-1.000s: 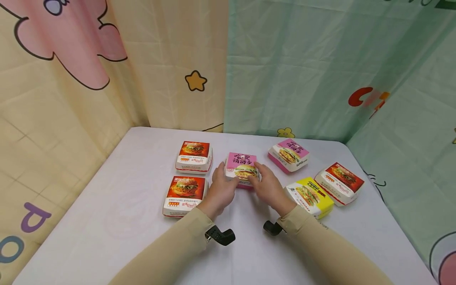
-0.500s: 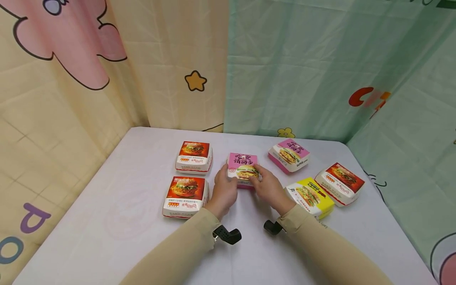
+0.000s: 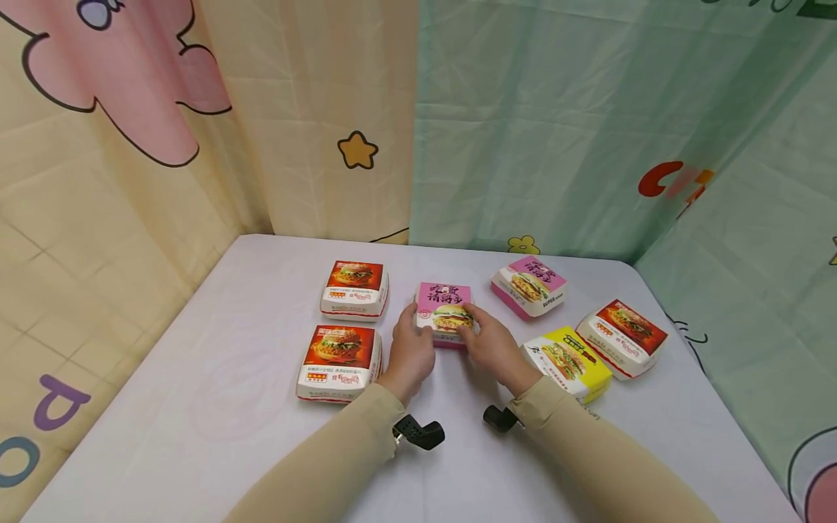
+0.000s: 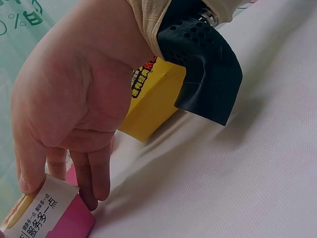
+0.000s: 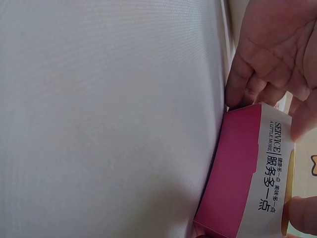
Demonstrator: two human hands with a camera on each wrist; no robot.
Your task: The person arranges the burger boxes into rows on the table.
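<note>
A pink-and-white burger box (image 3: 445,296) lies at the middle of the table between both hands. My left hand (image 3: 412,356) grips its left side, thumb at the near edge. On the right side, my right hand (image 3: 495,349) holds the box the same way, its thumb on the near top edge. The left wrist view shows the right hand (image 4: 74,84) with fingers down the end of the box (image 4: 54,210). In the right wrist view, the left hand (image 5: 277,54) is at the far end of the box (image 5: 247,168), and the right thumb (image 5: 303,214) presses the top edge.
Two red-and-white burger boxes stand on the left, a rear one (image 3: 355,290) and a front one (image 3: 340,363). To the right are another pink box (image 3: 528,287), a yellow box (image 3: 567,363) beside my right wrist, and a red-and-white box (image 3: 623,339). Curtains (image 3: 523,131) hang behind the table.
My left hand and forearm have shifted slightly to the right and closer along the box's side. The right hand has hardly moved, and the other boxes stay where they were.
</note>
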